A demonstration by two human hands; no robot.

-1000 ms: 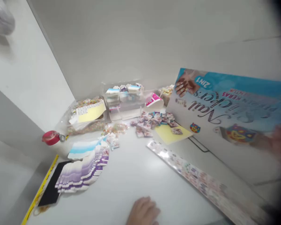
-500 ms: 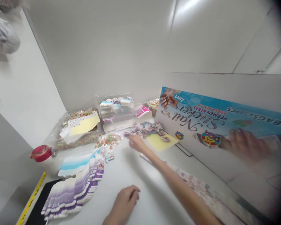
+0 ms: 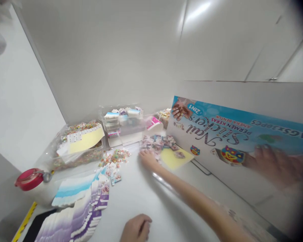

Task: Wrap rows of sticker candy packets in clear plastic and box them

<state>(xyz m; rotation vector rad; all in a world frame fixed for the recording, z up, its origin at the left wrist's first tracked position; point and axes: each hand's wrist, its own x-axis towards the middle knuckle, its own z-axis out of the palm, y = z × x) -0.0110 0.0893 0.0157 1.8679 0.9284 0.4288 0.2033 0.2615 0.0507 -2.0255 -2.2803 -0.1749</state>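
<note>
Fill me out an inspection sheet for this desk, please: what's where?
Surface: white table, glossy.
Job's things: pile of small packets beside a yellow sheet.
Clutter: fanned cards, clear bins, candy bag, red-lidded jar, Nail Stickers board.
Grips: right hand flat, fingertips at the packets; left hand curled, resting on the table.
Cables: nothing seen.
Surroundings: plain white walls.

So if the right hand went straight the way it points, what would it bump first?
Most likely the pile of small packets, just beyond the fingertips of the right hand; it may already touch them. Depth is hard to judge.
</note>
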